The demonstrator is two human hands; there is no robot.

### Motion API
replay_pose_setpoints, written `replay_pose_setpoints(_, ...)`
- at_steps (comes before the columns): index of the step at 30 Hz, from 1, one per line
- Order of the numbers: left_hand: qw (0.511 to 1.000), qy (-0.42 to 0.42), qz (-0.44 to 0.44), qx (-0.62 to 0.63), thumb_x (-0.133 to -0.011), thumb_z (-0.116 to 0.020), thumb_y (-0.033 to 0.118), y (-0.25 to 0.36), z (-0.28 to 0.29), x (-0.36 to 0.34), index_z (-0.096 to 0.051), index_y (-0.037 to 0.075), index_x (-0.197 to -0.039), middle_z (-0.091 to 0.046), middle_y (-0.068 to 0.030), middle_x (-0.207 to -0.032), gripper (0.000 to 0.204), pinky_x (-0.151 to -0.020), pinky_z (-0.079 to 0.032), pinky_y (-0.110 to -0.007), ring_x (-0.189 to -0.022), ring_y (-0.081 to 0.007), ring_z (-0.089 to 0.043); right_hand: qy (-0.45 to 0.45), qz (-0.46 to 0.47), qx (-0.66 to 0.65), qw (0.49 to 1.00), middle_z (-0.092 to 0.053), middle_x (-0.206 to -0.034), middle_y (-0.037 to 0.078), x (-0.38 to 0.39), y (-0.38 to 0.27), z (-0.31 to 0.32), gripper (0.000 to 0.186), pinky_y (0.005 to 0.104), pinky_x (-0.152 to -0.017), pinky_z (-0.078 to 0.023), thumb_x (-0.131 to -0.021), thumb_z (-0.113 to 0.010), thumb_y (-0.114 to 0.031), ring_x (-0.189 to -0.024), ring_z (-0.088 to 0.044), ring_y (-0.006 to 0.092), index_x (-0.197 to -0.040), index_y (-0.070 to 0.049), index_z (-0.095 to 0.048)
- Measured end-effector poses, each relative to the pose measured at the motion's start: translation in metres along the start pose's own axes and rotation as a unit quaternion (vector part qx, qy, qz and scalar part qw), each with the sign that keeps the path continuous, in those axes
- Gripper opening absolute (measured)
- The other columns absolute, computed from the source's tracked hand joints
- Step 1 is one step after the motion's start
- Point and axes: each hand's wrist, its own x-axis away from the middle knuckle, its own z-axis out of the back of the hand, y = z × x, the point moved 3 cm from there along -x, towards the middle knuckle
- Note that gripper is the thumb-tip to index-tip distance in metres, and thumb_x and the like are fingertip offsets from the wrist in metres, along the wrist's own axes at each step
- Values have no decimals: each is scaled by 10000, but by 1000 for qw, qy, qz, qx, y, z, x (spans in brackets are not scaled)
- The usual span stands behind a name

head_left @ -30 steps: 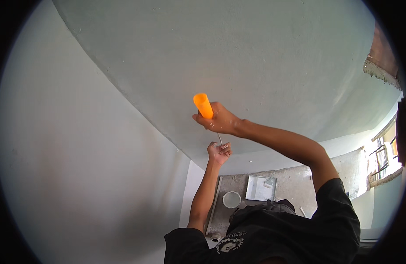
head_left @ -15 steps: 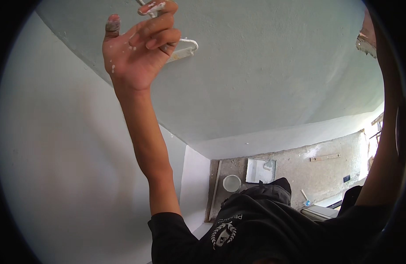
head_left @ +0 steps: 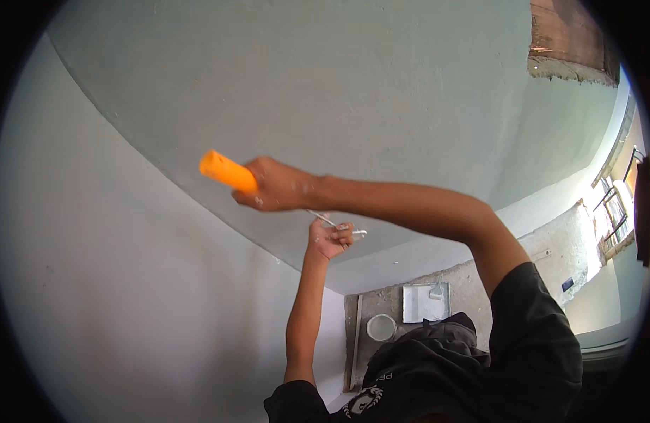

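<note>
My right hand (head_left: 277, 185) is closed round the orange handle (head_left: 228, 171) of a paint roller, with the handle's end pointing left. From that fist a thin metal rod (head_left: 321, 217) runs down to my left hand (head_left: 329, 240). The left hand's fingers are curled at the rod, close to the white end (head_left: 360, 234) of the roller, and appear to grip it; the fingers hide part of it. White paint spots mark both hands. Just beyond them stands a grey-green wall (head_left: 381, 92).
A pale wall (head_left: 127, 247) meets the grey-green one at a corner on the left. On the floor below are a round bucket (head_left: 381, 327), a white paint tray (head_left: 417, 304) and a long strip (head_left: 354, 342). A rough-edged opening (head_left: 572, 42) is at the upper right.
My right hand has come into view from the right with the orange handle. My left hand is lower and further right, and the roller is down there with it.
</note>
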Motion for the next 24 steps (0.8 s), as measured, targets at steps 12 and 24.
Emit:
replay_pose_setpoints(12, 977, 186, -101, 11, -849, -586, 323, -138, 126, -66, -416, 149, -774, -453, -43, -603, 255, -508, -375, -334, -462, -144, -384, -250, 76, -87, 961, -673, -875, 46, 280, 17, 29, 153, 408, -839, -484, -877, -713, -168, -865, -681, 247, -934, -92, -592)
replay_pose_setpoints(24, 796, 288, -515, -134, -875, -577, 228, -195, -27, -17, -357, 159, -733, -345, 33, -538, 271, -419, -242, -286, -395, -97, -275, -216, -306, -254, 892, -296, -1513, 236, 533, 62, 122, 570, 454, -1071, -391, -1019, -487, -335, -1369, -381, 328, -1513, -127, -296)
